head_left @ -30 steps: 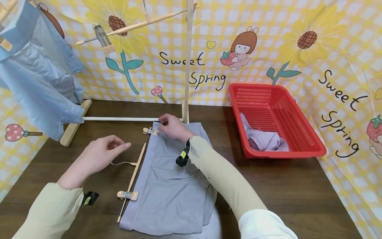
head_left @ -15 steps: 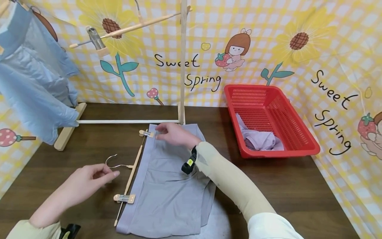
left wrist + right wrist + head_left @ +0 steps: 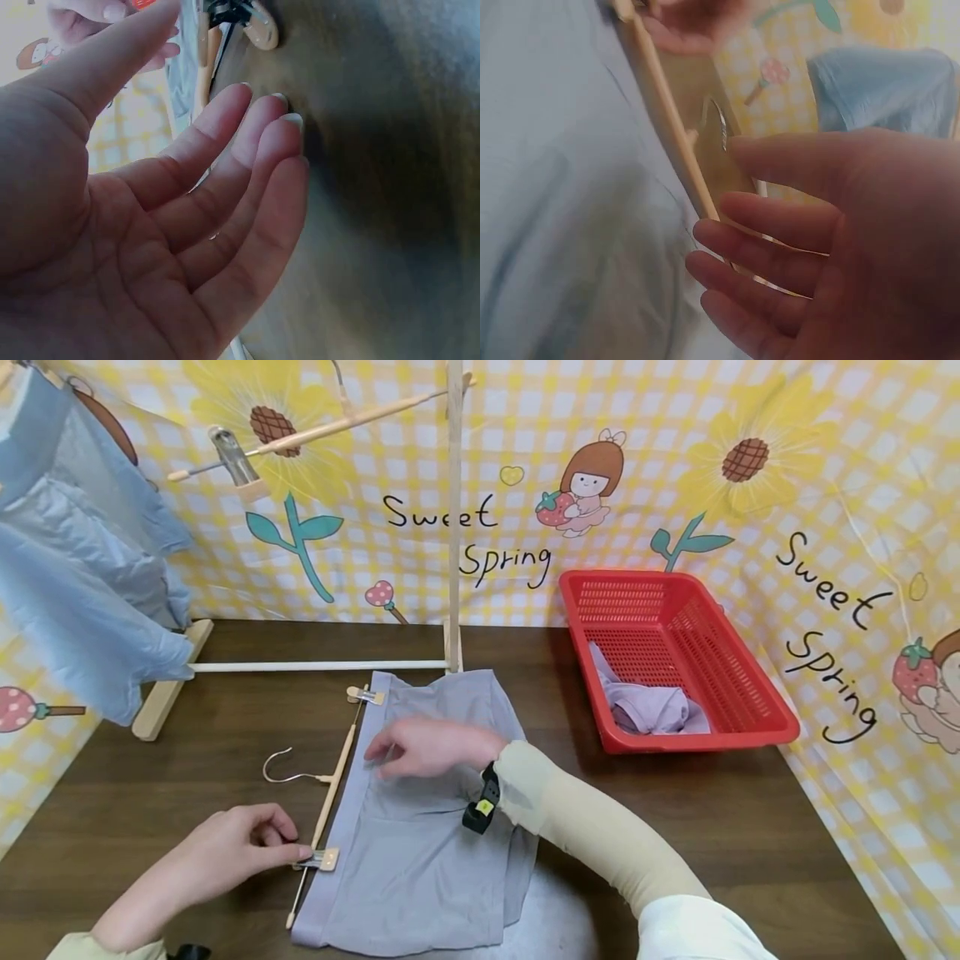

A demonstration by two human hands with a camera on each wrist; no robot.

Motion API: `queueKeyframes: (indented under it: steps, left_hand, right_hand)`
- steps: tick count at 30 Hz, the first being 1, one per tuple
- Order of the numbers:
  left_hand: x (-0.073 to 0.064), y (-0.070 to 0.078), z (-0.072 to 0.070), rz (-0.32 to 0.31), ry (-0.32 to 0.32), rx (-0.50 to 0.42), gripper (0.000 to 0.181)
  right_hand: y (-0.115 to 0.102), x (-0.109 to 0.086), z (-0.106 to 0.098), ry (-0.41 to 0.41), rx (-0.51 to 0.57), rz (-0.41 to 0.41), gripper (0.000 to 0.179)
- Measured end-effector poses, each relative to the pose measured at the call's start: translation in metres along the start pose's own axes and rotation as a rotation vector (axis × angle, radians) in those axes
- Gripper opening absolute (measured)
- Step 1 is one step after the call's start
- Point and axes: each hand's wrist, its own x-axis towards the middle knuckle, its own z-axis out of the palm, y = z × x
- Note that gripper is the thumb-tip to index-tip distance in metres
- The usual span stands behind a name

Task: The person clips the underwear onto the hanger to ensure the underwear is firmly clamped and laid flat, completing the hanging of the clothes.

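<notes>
A pair of grey shorts [image 3: 427, 860] lies flat, its lavender waistband [image 3: 337, 852] along a wooden clip hanger [image 3: 336, 783]. The hanger's upper clip [image 3: 371, 697] and lower clip [image 3: 326, 860] overlap the waistband. At the lower clip is my left hand [image 3: 232, 852], its thumb tip overlapping the clip in the head view. The left wrist view shows its fingers [image 3: 217, 157] loosely bent around nothing, with the clip [image 3: 261, 28] beyond them. My right hand [image 3: 438, 747] hovers over the shorts near the waistband, fingers relaxed and holding nothing. The metal hook [image 3: 277, 768] points left.
A red basket [image 3: 750, 739] with a lavender cloth [image 3: 656, 708] inside stands at the right. Behind the shorts rises a wooden rack [image 3: 453, 568] with a white lower bar [image 3: 322, 667]. Blue shorts [image 3: 82, 552] and another clip hanger [image 3: 330, 428] hang there.
My right hand has left the upper clip and come nearer over the shorts. My left hand has moved down and right to the lower clip. The view has shifted slightly.
</notes>
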Motion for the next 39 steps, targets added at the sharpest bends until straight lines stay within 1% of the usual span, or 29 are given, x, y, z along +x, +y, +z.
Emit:
queueKeyframes:
  steps: [3, 6, 11, 15, 17, 19, 22, 23, 25, 26, 28, 29, 30, 31, 33, 36, 39]
  left_hand:
    - [-0.001, -0.001, 0.002, 0.011, -0.003, 0.015, 0.028]
    - [0.000, 0.000, 0.005, 0.018, -0.002, 0.031, 0.032]
    - [0.000, 0.003, 0.009, 0.034, 0.004, 0.043, 0.033]
    - [0.000, 0.004, 0.010, 0.027, -0.004, 0.039, 0.034]
    - [0.000, 0.006, 0.011, 0.024, 0.007, 0.042, 0.036]
    - [0.001, 0.009, 0.014, 0.023, 0.041, 0.063, 0.044]
    - [0.002, 0.016, 0.019, 0.039, 0.121, 0.102, 0.057]
    - [0.003, 0.018, 0.021, 0.062, 0.142, 0.107, 0.059]
    - [0.005, 0.021, 0.022, 0.134, 0.168, 0.106, 0.057]
    - [0.007, 0.022, 0.023, 0.182, 0.169, 0.102, 0.053]
    - [0.009, 0.023, 0.023, 0.267, 0.137, 0.088, 0.045]
    - [0.010, 0.023, 0.024, 0.304, 0.119, 0.085, 0.043]
    - [0.010, 0.023, 0.024, 0.321, 0.098, 0.086, 0.041]
    - [0.011, 0.023, 0.025, 0.329, 0.079, 0.090, 0.039]
    - [0.012, 0.024, 0.027, 0.319, 0.050, 0.103, 0.037]
    - [0.014, 0.025, 0.030, 0.283, 0.036, 0.115, 0.036]
    - [0.016, 0.027, 0.030, 0.262, 0.036, 0.131, 0.036]
  right_hand:
    - [-0.006, -0.002, 0.008, -0.016, -0.057, -0.025, 0.036]
    - [-0.013, -0.004, 0.015, -0.039, -0.099, -0.032, 0.036]
    - [-0.022, -0.006, 0.025, -0.073, -0.123, -0.056, 0.035]
    - [-0.025, -0.005, 0.031, -0.085, -0.143, -0.071, 0.035]
    - [-0.025, -0.003, 0.033, -0.082, -0.152, -0.078, 0.035]
    - [-0.024, -0.002, 0.034, -0.076, -0.151, -0.079, 0.035]
    - [-0.024, 0.000, 0.036, -0.070, -0.149, -0.082, 0.035]
    - [-0.024, 0.000, 0.036, -0.069, -0.152, -0.082, 0.035]
    - [-0.025, 0.001, 0.036, -0.069, -0.156, -0.081, 0.035]
    - [-0.025, 0.001, 0.036, -0.069, -0.162, -0.080, 0.035]
    - [-0.026, 0.002, 0.035, -0.069, -0.170, -0.079, 0.035]
    - [-0.027, 0.002, 0.035, -0.070, -0.175, -0.078, 0.035]
    - [-0.028, 0.002, 0.034, -0.072, -0.181, -0.078, 0.035]
    - [-0.028, 0.003, 0.034, -0.075, -0.186, -0.079, 0.035]
    - [-0.030, 0.004, 0.034, -0.078, -0.194, -0.082, 0.035]
    - [-0.031, 0.007, 0.034, -0.086, -0.187, -0.087, 0.035]
    - [-0.033, 0.012, 0.036, -0.098, -0.176, -0.090, 0.034]
